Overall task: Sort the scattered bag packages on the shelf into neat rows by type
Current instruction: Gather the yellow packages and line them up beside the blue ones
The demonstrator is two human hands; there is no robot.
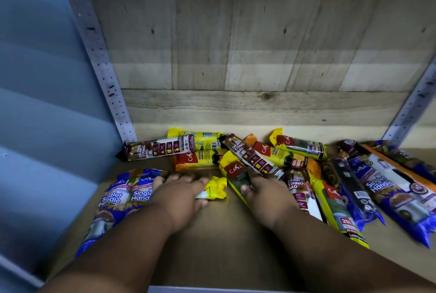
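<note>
bag packages mostly jumbled centre-right on shelf | two blue Singlet Handle packs paired lower left | left hand gripped small yellow pack | right hand gripped yellow-green pack | sorting barely begun

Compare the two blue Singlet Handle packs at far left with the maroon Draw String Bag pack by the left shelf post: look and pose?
The two blue Singlet Handle packs are blue and purple; the maroon Draw String Bag pack is maroon with a white middle. The blue packs lie side by side, lengthwise toward the shelf front; the maroon one lies crosswise near the back wall. The left hand is beside the blue packs; the maroon pack lies apart from it. Both are long, sealed sleeves.
</note>
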